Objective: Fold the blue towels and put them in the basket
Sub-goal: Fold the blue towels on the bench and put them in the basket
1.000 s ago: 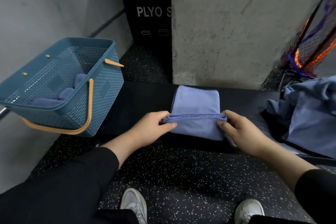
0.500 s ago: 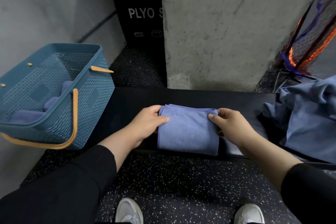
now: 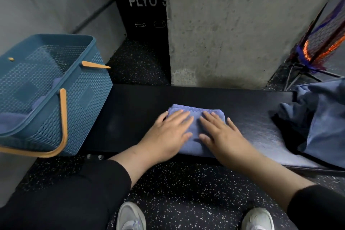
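Towel (image 3: 196, 117): soft matt terry cloth. Basket (image 3: 89, 87): perforated matt plastic. Bench (image 3: 134, 110): smooth, slight sheen. Pillar (image 3: 233, 24): rough concrete.

1. A folded blue towel (image 3: 196, 117) is laid flat on the black bench, its stitched edge turned away from the person.
2. A heap of unfolded blue towels (image 3: 324, 117) is piled at the right end.
3. A teal woven basket (image 3: 82, 102) with orange handles is tilted at the left, folded towels (image 3: 11, 121) seen inside.
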A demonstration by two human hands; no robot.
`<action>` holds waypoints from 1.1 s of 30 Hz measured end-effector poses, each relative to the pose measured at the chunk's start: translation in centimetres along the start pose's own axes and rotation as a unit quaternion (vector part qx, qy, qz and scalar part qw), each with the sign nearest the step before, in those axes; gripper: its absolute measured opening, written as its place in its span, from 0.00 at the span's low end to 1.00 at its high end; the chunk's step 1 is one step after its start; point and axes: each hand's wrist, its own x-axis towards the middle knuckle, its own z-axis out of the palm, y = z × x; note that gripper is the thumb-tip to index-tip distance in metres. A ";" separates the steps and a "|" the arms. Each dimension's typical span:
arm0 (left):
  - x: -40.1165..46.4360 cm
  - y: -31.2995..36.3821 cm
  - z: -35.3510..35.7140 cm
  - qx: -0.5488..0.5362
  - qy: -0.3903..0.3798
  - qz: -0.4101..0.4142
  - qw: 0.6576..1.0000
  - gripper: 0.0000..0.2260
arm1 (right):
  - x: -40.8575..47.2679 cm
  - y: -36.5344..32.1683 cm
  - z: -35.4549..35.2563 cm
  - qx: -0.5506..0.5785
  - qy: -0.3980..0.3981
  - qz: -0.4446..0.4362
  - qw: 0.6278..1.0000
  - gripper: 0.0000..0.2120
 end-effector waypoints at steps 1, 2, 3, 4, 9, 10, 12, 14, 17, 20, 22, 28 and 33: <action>-0.2 0.1 0.4 0.020 -0.047 -0.007 0.999 0.29 | -0.3 0.3 0.5 -0.032 -0.041 0.009 0.999 0.44; -0.5 0.1 0.5 0.028 -0.076 -0.013 0.997 0.29 | -0.6 0.8 0.7 -0.054 -0.057 0.010 0.997 0.47; -0.7 -0.1 0.5 0.032 -0.087 -0.019 0.996 0.29 | -0.8 1.1 0.7 -0.066 -0.059 0.009 0.996 0.47; -0.9 -0.5 0.5 0.035 -0.086 -0.023 0.995 0.30 | -0.8 1.5 0.8 -0.070 -0.058 0.009 0.996 0.47; -1.4 -1.7 0.1 0.027 -0.113 -0.037 0.993 0.33 | -0.9 2.9 0.4 -0.048 -0.054 0.014 0.997 0.47; -1.5 -1.8 0.0 0.026 -0.109 -0.040 0.993 0.33 | -1.0 3.2 0.3 -0.036 -0.050 0.007 0.998 0.48; -1.8 -2.1 -0.1 0.027 -0.071 -0.044 0.996 0.33 | -1.5 3.4 0.0 -0.011 -0.013 -0.014 1.000 0.45; -2.5 -2.4 -0.1 0.019 -0.007 -0.038 0.999 0.34 | -2.5 3.5 -0.1 0.016 0.058 -0.048 0.997 0.32; -3.6 -2.7 0.3 -0.010 0.056 0.027 0.998 0.35 | -3.7 3.7 0.6 0.002 0.078 -0.110 0.991 0.28; -4.4 -2.6 0.8 0.020 0.034 0.059 0.997 0.34 | -4.2 3.9 1.2 -0.019 0.050 -0.114 0.992 0.33; -4.6 -2.4 0.9 0.029 0.027 0.054 0.998 0.36 | -4.1 3.8 1.2 0.010 0.071 -0.104 0.992 0.26; -4.1 -2.3 0.5 -0.021 0.072 0.028 0.997 0.22 | -3.4 3.1 -1.2 0.127 0.108 -0.043 0.985 0.07; -4.1 -1.6 -1.5 -0.190 0.067 -0.091 0.975 0.06 | -3.6 2.7 -2.0 0.099 0.074 -0.053 0.991 0.15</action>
